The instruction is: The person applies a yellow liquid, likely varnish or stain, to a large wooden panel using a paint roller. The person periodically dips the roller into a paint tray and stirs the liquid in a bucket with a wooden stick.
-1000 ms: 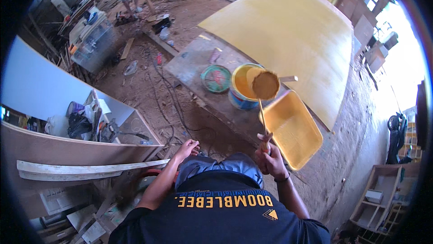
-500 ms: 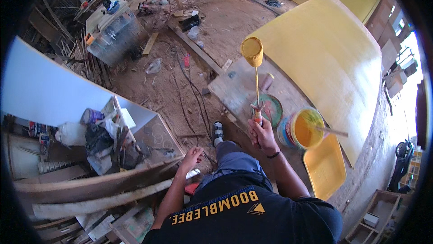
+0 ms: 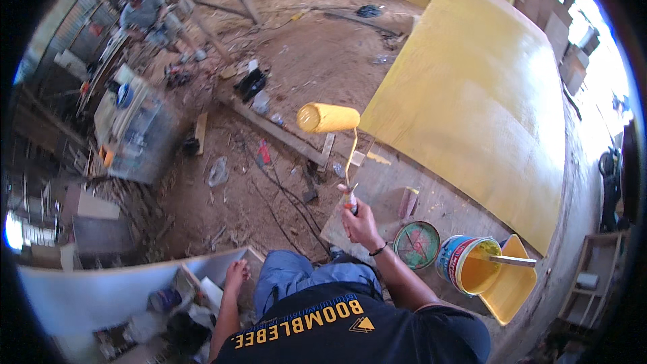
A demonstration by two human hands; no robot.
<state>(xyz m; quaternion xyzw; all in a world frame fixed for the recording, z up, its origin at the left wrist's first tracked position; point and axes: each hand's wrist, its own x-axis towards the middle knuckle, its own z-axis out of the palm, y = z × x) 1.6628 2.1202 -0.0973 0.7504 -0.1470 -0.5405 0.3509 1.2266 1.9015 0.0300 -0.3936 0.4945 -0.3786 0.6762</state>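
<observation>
My right hand (image 3: 357, 222) grips the handle of a paint roller (image 3: 327, 119), its yellow, paint-coated sleeve held sideways above the dirt floor left of a large yellow panel (image 3: 475, 101). My left hand (image 3: 237, 272) hangs low beside my left leg, fingers curled with nothing visible in them. On the worn board (image 3: 384, 182) at my right are a round green lid (image 3: 416, 246), a small stained block (image 3: 408, 202), a bucket of yellow paint (image 3: 480, 274) with a stick across it, and a yellow paint tray (image 3: 509, 300) beside the bucket.
Another person (image 3: 141, 14) bends among timber at back left. A clear plastic bin (image 3: 138, 148), cables, a long beam (image 3: 266, 125) and scraps lie on the dirt floor (image 3: 195, 216). An open white-sided box (image 3: 81, 296) is at lower left, a wooden shelf unit (image 3: 583, 270) at right.
The roller has risen from over the bucket and swung left and forward with my right hand, its sleeve turning sideways. My view has shifted, and my left hand now sits further left.
</observation>
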